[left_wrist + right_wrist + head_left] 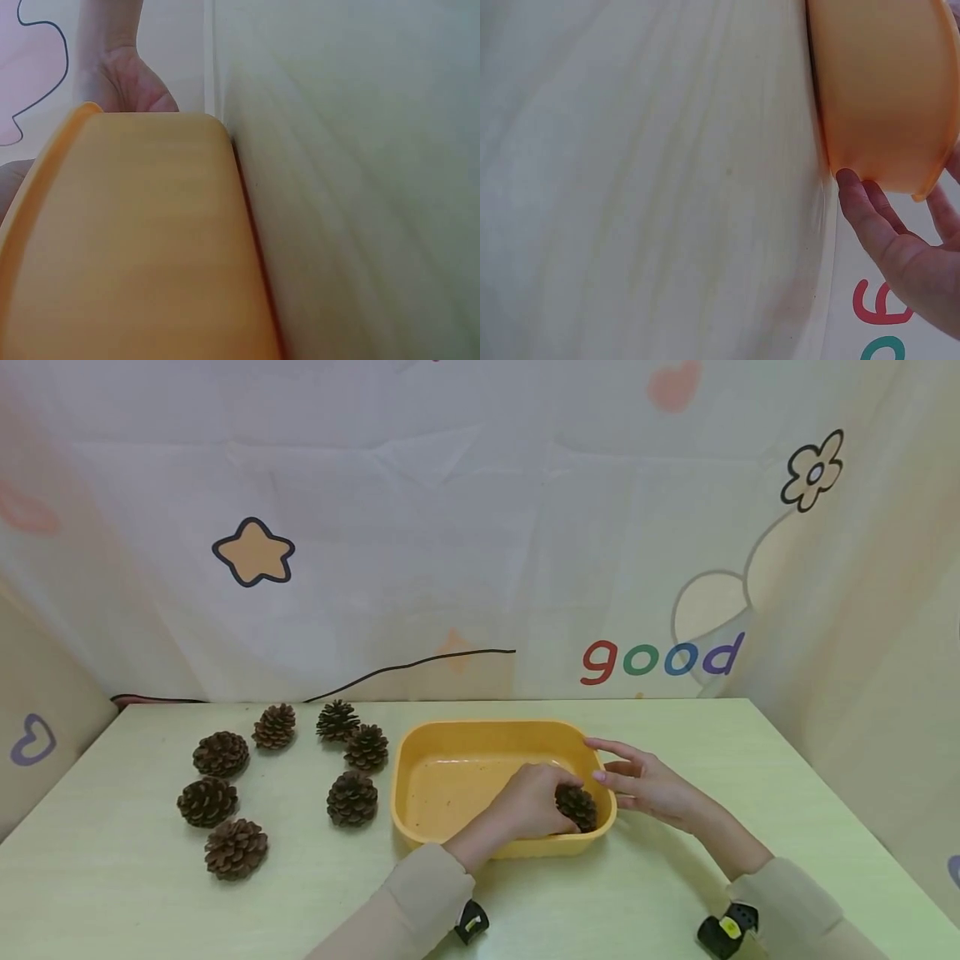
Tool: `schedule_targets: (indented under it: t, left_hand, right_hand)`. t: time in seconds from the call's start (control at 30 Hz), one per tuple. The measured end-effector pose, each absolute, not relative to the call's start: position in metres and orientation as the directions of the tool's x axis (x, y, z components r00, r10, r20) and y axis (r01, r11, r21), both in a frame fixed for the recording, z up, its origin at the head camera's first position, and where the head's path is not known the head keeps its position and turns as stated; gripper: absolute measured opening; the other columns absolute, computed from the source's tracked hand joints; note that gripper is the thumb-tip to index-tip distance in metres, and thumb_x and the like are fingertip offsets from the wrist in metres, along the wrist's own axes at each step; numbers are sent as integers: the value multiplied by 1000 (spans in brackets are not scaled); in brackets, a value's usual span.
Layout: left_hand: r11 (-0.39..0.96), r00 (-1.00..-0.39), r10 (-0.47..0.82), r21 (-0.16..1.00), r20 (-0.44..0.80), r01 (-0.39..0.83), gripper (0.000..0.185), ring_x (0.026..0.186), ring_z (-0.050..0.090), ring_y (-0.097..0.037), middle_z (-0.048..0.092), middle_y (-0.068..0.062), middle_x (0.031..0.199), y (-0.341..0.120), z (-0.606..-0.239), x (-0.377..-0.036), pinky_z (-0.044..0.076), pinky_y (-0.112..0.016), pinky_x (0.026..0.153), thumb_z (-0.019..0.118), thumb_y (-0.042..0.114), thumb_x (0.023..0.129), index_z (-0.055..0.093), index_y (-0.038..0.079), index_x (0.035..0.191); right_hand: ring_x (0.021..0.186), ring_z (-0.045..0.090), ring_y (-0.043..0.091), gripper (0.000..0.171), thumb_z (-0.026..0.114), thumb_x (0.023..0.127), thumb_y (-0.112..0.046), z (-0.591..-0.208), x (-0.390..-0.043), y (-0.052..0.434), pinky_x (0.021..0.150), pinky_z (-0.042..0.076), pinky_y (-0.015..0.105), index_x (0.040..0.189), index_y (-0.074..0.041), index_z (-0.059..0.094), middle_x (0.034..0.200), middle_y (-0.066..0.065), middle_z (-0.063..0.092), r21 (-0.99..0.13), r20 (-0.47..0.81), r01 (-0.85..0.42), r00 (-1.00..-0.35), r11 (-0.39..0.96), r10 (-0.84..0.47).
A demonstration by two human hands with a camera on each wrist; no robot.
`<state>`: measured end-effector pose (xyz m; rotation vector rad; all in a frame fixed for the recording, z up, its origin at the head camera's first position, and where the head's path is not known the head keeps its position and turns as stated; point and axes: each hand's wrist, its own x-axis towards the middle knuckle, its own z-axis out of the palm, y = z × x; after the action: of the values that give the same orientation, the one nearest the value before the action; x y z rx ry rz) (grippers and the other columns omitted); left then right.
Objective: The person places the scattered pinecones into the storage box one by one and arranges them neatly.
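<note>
A yellow plastic basin (450, 731) stands on the table. Inside its right end my left hand (528, 802) grips a brown pine cone (577, 807), fingers and thumb around its sides. The fingers of my right hand (660, 789) are spread and touch the basin's right end at the rim and outer wall. From the right wrist view, the right hand (915, 262) has fingertips against the basin's outside (889, 90). The left wrist view is mostly filled by the basin's near wall (142, 232), which hides most of the left hand.
Several pine cones lie left of the basin: one (352, 798) close to its left wall, a touching pair (367, 747) behind that, and others farther left, such as a near one (236, 849). A printed curtain (420, 568) hangs behind the table (315, 893).
</note>
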<state>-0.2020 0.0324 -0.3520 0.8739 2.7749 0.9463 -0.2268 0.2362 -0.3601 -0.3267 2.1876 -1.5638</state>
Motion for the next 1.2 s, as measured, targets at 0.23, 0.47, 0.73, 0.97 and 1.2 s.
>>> schedule_targets:
  t: [0.23,0.47,0.73,0.97,1.2]
  left_hand:
    - [649,-826,557,573,90,500,48,101,57,-12,65,0,109,31,-353,-202,42,-24,92,80,20,69,65,7,113]
    - [657,-831,555,597,31,461,52,106,55,-16,62,-3,115,31,-353,-203,42,-27,96,77,20,73,60,5,120]
    - [667,-841,540,626,-33,404,55,113,53,-18,58,-6,122,31,-352,-203,41,-29,97,73,19,78,54,3,127]
    - [631,-854,521,679,-11,376,55,109,56,-20,59,-7,121,12,-345,-199,47,-30,90,72,19,79,52,4,128]
    - [572,-856,512,716,71,401,54,110,54,-21,57,-7,124,-13,-341,-193,47,-30,90,71,16,79,52,4,128]
  right_hand:
    - [121,41,37,68,56,90,-29,-358,-225,235,92,44,43,145,-9,21,143,25,23,-941,-199,48,-878,334,-435]
    - [119,43,37,68,56,91,-28,-356,-226,235,92,45,43,145,-8,21,141,27,26,-941,-197,44,-878,337,-435]
    - [118,45,36,68,56,90,-29,-355,-224,234,92,45,42,145,-8,21,141,27,27,-936,-198,41,-882,350,-427]
    - [121,42,39,69,57,90,-31,-356,-225,233,91,45,42,145,-9,22,143,26,25,-935,-196,38,-884,352,-424]
    - [119,45,37,70,58,89,-32,-356,-225,232,90,46,41,145,-10,23,141,27,27,-932,-208,54,-888,358,-409]
